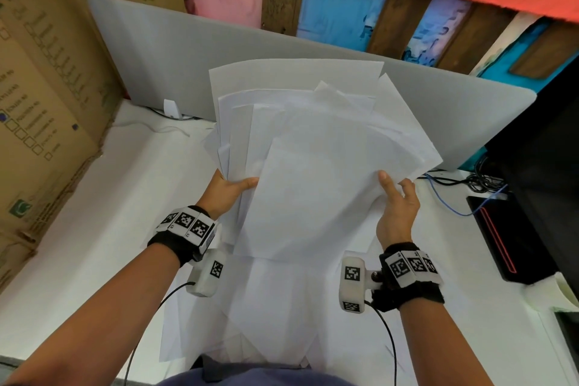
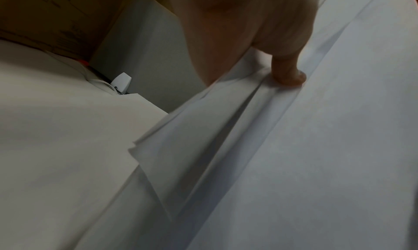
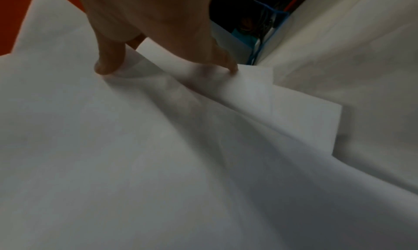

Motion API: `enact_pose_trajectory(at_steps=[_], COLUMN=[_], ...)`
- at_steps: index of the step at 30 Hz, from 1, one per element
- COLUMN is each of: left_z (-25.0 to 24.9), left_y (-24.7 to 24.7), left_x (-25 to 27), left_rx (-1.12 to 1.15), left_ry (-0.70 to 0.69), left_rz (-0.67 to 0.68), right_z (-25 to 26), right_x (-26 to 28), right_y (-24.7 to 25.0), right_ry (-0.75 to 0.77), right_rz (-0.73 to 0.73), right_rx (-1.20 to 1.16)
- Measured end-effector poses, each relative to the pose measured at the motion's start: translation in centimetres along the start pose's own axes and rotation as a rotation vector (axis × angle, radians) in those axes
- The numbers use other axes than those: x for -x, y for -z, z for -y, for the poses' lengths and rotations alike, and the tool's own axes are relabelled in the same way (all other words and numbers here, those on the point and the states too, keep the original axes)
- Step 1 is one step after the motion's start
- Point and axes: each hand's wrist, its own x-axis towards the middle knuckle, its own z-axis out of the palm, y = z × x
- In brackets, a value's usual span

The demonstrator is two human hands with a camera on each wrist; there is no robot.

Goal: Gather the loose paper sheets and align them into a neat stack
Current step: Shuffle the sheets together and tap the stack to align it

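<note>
White desk (image 1: 94,213), grey divider (image 1: 150,50) along the back edge. Behind it, a wall of pink, blue and brown planks (image 1: 338,6) under an orange strip. Cardboard boxes (image 1: 47,72) stacked at left; a black monitor (image 1: 545,147) and cables (image 1: 454,194) at right.

Box print reads "JUMBO ROLL TISSUE". Small print and checkbox rows below it are too small to read.

Sheets (image 1: 307,172): a fanned, misaligned bundle held up over mid-desk, corners splayed at different angles. More sheets (image 1: 266,316) lie flat on the desk at the near edge.

Left hand (image 1: 227,189) grips the bundle's left edge, thumb on top, fingers underneath. Right hand (image 1: 396,207) holds the right edge, thumb on top, fingers curled behind.

Left wrist view adds the thumb (image 2: 287,71) pressed on the top sheet and several offset edges (image 2: 203,128) layered below it, plus a white clip (image 2: 122,82) at the divider's foot. Right wrist view shows the thumb (image 3: 108,60) on top, a fingertip (image 3: 230,66) at a staggered sheet corner and a blue cable (image 3: 260,48) beyond. Both wrist views are dim and blurred.
</note>
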Motion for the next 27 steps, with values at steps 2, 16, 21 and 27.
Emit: enact_pose_trajectory(at_steps=[2, 16, 21, 27], left_z=[0.2, 0.2, 0.5, -2.5], left_y=[0.2, 0.1, -0.9, -0.4], left_x=[-0.1, 0.1, -0.5, -0.6], left_rx=[-0.013, -0.002, -0.041, 0.073], left_ry=[0.018, 0.089, 0.252, 0.056], left_rz=[-0.008, -0.125, -0.217, -0.225], right_z=[-0.3, 0.2, 0.4, 2.9], right_x=[0.0, -0.1, 0.1, -1.0], right_y=[0.1, -1.3, -1.7, -0.1], right_ry=[-0.023, 0.244, 0.121, 0.205], right_rz=[0.026, -0.095, 0.042, 0.152], right_rx=[0.028, 0.192, 0.232, 0.255])
